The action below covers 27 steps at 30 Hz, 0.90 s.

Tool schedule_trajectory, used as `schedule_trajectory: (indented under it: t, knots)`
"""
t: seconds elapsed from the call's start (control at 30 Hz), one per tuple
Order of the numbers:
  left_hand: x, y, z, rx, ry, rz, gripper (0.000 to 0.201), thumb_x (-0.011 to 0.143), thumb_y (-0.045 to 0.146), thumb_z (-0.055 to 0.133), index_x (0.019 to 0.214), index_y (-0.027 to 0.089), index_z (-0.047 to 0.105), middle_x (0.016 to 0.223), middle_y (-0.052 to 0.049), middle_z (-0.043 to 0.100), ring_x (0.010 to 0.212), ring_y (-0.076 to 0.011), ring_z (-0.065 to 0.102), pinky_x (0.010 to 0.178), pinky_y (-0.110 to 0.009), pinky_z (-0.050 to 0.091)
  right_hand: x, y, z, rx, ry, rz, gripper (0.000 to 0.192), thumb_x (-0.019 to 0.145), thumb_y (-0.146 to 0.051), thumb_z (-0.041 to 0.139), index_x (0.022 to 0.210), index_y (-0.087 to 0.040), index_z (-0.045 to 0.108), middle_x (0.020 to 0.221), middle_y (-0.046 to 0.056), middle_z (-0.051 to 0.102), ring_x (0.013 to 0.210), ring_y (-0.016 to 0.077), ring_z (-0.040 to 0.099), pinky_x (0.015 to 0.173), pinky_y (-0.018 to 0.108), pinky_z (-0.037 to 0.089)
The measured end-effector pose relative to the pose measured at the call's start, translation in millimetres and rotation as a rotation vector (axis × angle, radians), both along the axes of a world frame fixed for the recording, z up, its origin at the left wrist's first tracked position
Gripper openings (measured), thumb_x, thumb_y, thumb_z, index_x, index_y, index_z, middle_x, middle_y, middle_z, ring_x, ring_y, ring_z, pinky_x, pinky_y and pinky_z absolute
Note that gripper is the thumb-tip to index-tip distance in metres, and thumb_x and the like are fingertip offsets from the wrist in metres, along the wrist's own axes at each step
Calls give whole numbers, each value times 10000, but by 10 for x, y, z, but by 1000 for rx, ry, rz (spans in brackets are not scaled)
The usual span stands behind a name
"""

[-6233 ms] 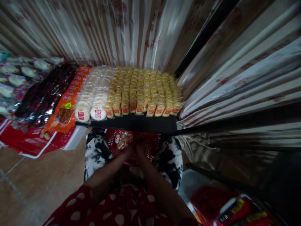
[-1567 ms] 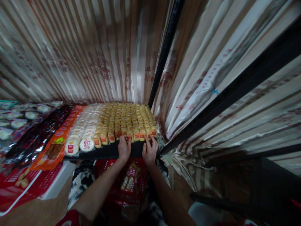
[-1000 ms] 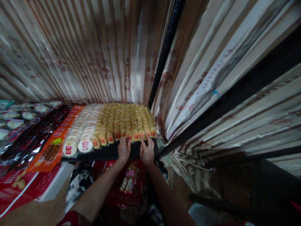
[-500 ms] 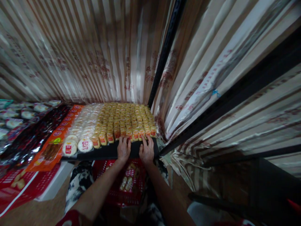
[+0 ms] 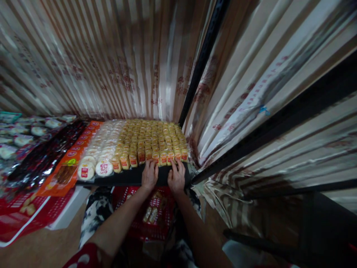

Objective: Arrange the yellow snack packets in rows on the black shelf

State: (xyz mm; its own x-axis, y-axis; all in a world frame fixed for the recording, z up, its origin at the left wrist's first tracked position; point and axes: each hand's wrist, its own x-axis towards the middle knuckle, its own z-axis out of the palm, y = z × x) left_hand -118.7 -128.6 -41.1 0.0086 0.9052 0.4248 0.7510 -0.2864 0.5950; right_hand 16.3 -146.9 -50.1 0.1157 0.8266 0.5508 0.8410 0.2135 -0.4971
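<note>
Rows of small yellow wrapped cakes [image 5: 147, 137] with red labels stand packed on a black shelf [image 5: 117, 178]. My left hand [image 5: 150, 174] reaches over the shelf's front edge, its fingertips against the front row. A little to the right, my right hand [image 5: 176, 175] touches the same row with fingers stretched and somewhat apart. Neither hand visibly grips a cake; the left fingertips are partly lost against the wrappers. Left of the cakes are round white wrapped cakes [image 5: 104, 168], also in rows.
An orange snack packet [image 5: 60, 178] and dark shiny packets [image 5: 41, 160] lie further left. Below the shelf, a red basket [image 5: 139, 230] holds a few wrapped pieces. Another red basket [image 5: 16, 223] is at lower left. Black posts [image 5: 199, 70] and striped curtain [image 5: 125, 56] stand behind.
The view has shifted slightly, so the shelf and goods appear a little further right. Both hands stay against the front row with nearly the same pose.
</note>
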Motion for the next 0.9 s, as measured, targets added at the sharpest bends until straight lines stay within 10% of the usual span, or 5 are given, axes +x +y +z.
schedule_trajectory:
  t: [0.6,0.9]
  knots:
    - [-95,-259,97,-147,103,-96,314,841,105,387,1094,193,549,1120,-79,513,1007,-163,548,856,-260,464,-195,-368,199,-13,339,168,315,850,-191,367,1082,-157,578,1044,118,584,896,171,598,845,352,489]
    - [-660,-1015,-552,-577,80,-155,196,814,141,444,885,190,620,986,-79,597,849,-148,581,779,-255,463,-881,-922,-682,-389,504,76,309,861,-307,384,988,-176,634,858,62,685,797,182,624,711,314,498]
